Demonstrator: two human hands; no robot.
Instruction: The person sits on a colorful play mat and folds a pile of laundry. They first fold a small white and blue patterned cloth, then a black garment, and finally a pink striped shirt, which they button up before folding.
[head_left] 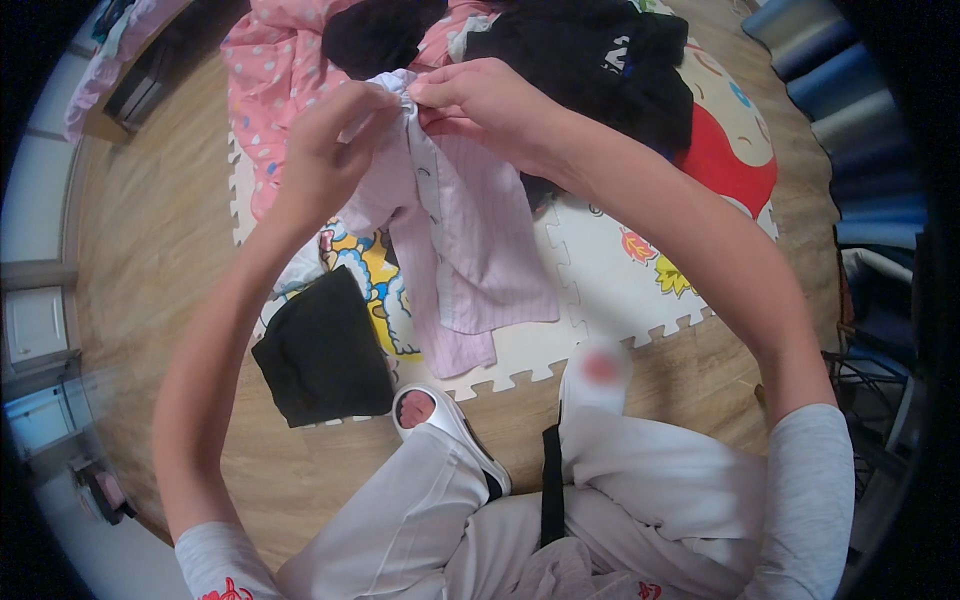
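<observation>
Wooden floorboards (150,250) surround a white foam puzzle mat (610,290) printed with bright cartoon shapes. Above the mat, the left hand (335,140) and the right hand (480,100) are raised close together, each pinching the top edge of a pale pink striped button-up shirt (470,240), which hangs down between the forearms over the mat. A folded black garment (325,355) lies at the mat's near-left edge. Farther off, a pink polka-dot cloth (275,70) and a heap of black clothing (590,60) lie on the mat.
</observation>
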